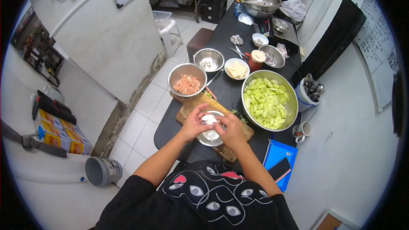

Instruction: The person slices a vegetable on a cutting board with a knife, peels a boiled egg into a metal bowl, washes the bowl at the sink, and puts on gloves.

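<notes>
Both of my hands are over a small metal bowl on the wooden cutting board. My left hand is closed around a smooth white piece, whose kind I cannot make out. Fingers of my right hand pinch the same piece from the other side. More white stuff lies in the bowl below, partly hidden by the hands. Just beyond the board stands a metal bowl of pinkish meat pieces. To the right is a large metal bowl of sliced pale green vegetable.
Behind are a metal bowl, a white bowl of pale slices, a red jug, scissors and a scale. A knife lies by the board. At right are a mug, a phone and a blue folder.
</notes>
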The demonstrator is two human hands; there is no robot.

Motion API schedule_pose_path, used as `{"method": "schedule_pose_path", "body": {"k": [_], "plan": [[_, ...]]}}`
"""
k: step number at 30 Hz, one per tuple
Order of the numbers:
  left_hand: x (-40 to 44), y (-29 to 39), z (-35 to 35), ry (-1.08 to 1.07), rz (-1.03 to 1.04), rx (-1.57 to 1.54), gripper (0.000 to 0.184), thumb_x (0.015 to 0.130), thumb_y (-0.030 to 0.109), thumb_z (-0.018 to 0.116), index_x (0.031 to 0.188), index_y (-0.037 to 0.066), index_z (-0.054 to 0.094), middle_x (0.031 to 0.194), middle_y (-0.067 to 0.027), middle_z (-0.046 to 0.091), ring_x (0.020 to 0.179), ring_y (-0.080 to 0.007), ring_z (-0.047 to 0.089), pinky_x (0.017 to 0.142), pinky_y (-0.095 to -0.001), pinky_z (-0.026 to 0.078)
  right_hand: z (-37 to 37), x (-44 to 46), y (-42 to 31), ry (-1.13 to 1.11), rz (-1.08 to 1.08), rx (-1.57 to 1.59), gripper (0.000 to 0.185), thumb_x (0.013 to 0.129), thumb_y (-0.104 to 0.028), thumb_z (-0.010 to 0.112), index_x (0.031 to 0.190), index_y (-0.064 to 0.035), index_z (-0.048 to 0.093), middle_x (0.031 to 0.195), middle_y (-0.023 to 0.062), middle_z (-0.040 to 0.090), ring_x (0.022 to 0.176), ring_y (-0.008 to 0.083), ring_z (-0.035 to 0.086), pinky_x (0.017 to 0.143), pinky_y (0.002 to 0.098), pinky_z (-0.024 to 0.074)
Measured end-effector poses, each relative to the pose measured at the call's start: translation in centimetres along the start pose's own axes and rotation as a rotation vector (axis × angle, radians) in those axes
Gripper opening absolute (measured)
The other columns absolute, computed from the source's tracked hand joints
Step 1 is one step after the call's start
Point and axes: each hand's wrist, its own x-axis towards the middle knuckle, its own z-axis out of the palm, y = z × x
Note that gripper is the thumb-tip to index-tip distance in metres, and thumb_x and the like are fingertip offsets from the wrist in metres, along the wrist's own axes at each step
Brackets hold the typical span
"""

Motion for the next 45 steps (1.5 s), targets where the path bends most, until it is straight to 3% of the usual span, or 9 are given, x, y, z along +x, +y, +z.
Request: {"method": "schedule_pose_path", "body": {"k": [10,13,16,21,27,33,39,42,45], "plan": [[-0.6,0.3,-0.1,-0.047,-0.027,-0.054,0.079,0.065,-0.008,0.068,0.13,0.007,0.027,0.11,-0.0126,0.052,0.101,-0.0183,0.053,0.089,-0.0317,0.045,0.1,0.6,1.8,0.238,0.216,0.209,0.012,0.079,-0.009,0.057,0.082,0.0007,0.064,0.074,0.0154,0.059,0.064,0.0249,0.058,0.059,0.0314,0.0445],[-0.9,0.5,-0.5,-0.071,-0.019,-0.116,0.079,0.065,-0.009,0.067,0.131,0.007,0.026,0.111,-0.013,0.052,0.102,-0.0191,0.053,0.089,-0.0324,0.046,0.2,0.3,3.2,0.191,0.268,0.181,0.012,0.079,-0.008,0.059,0.086,0.0004,0.064,0.073,0.0108,0.059,0.063,0.0183,0.055,0.059,0.0279,0.0426],[-1.1,0.5,-1.0,-0.092,-0.015,-0.232,0.08,0.065,-0.009,0.067,0.131,0.01,0.026,0.112,-0.0138,0.051,0.102,-0.0202,0.054,0.089,-0.0324,0.046,1.9,-0.8,5.1,0.122,0.224,0.081,0.015,0.078,-0.009,0.059,0.089,-0.0001,0.064,0.077,0.0136,0.06,0.068,0.0232,0.058,0.064,0.0305,0.045],[-1.1,1.1,-0.7,-0.11,-0.024,-0.421,0.078,0.07,0.005,0.071,0.133,0.014,0.026,0.111,-0.0119,0.055,0.101,-0.0231,0.056,0.087,-0.0338,0.047,3.6,-2.0,4.2,-0.256,0.25,0.016,0.035,0.071,0.005,0.042,0.097,-0.0022,0.063,0.096,0.0214,0.06,0.09,0.0349,0.059,0.081,0.0385,0.045],[-0.9,2.4,0.6,-0.193,-0.039,-0.592,0.074,0.077,0.013,0.067,0.135,0.016,0.023,0.113,-0.0125,0.055,0.104,-0.0268,0.055,0.087,-0.0346,0.047,5.7,-2.7,6.8,-0.122,-0.022,0.045,0.041,0.065,0.011,0.044,0.096,-0.0068,0.064,0.092,0.0194,0.061,0.087,0.0349,0.058,0.079,0.0387,0.0459],[-0.6,2.9,1.5,-0.226,-0.022,-0.6,0.078,0.074,0.007,0.068,0.136,0.016,0.022,0.114,-0.0123,0.053,0.108,-0.0281,0.053,0.089,-0.0345,0.046,4.9,-2.7,5.7,-0.242,0.214,0.017,0.028,0.069,-0.002,0.053,0.092,-0.0099,0.067,0.091,0.0159,0.061,0.092,0.0293,0.056,0.087,0.0446,0.0356],[-0.6,3.1,1.6,-0.122,0.083,-0.309,0.079,0.068,-0.004,0.067,0.133,0.013,0.026,0.11,-0.0128,0.054,0.104,-0.0241,0.055,0.089,-0.0331,0.046,2.9,-2.7,4.8,-0.154,-0.11,-0.279,0.037,0.071,-0.01,0.063,0.108,-0.0134,0.062,0.092,0.0103,0.063,0.09,0.0242,0.058,0.083,0.038,0.0421],[-0.8,3.0,1.5,-0.059,0.113,-0.206,0.078,0.066,-0.008,0.066,0.132,0.01,0.027,0.109,-0.0136,0.053,0.1,-0.0218,0.055,0.088,-0.0328,0.046,2.1,-2.1,4.9,-0.305,0.287,0.338,0.05,0.07,-0.014,0.069,0.118,-0.0117,0.055,0.096,0.007,0.063,0.089,0.0182,0.058,0.078,0.0336,0.0457],[-0.7,2.6,1.7,-0.012,0.141,-0.15,0.079,0.065,-0.009,0.067,0.131,0.009,0.028,0.109,-0.0136,0.053,0.1,-0.0208,0.055,0.087,-0.0324,0.046,1.8,-2.2,4.1,-0.265,0.357,0.826,0.059,0.072,-0.01,0.071,0.125,-0.0044,0.046,0.102,0.0075,0.06,0.091,0.0143,0.057,0.079,0.0274,0.0454]]}}
